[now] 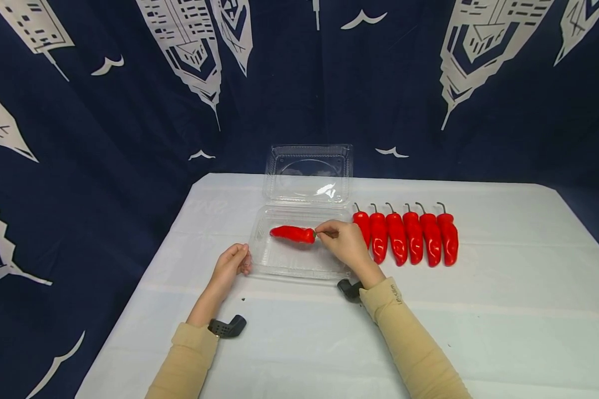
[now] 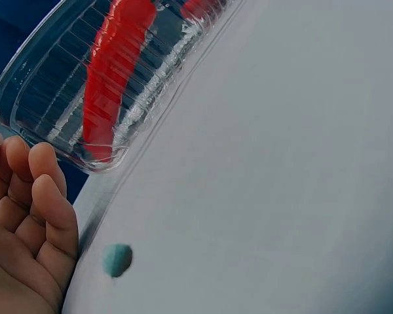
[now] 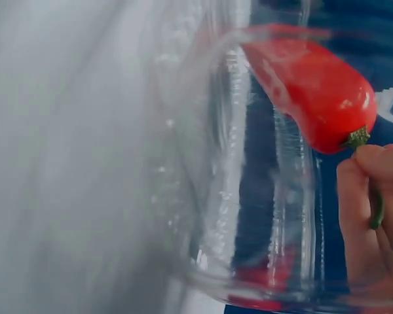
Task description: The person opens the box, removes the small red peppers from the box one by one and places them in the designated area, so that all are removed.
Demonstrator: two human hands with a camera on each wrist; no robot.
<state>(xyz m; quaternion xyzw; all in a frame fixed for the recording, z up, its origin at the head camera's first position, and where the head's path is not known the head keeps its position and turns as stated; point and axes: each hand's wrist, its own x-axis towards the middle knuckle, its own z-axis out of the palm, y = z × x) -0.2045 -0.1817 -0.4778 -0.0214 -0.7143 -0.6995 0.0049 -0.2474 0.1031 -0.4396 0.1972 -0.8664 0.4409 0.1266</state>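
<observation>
A red pepper (image 1: 293, 234) lies lengthwise over the base of a clear plastic clamshell box (image 1: 284, 263). My right hand (image 1: 343, 241) pinches this pepper by its green stem; in the right wrist view the stem (image 3: 358, 137) runs between thumb and forefinger, its curved end poking out below. My left hand (image 1: 232, 265) is at the box's left side. Seen from the left wrist, its thumb and fingertips grip the corner of the clear rim (image 2: 26, 134), the other fingers loosely bent. Through the box wall the red pepper (image 2: 111, 78) shows.
Right of the box, several red peppers (image 1: 397, 238) lie in a row, stems pointing away. The box's hinged lid (image 1: 306, 188) stands raised behind the base. A white cloth covers the table (image 1: 519, 310); a dark patterned curtain (image 1: 369, 100) hangs behind. A tiny dark speck (image 1: 243, 300) lies near the left hand.
</observation>
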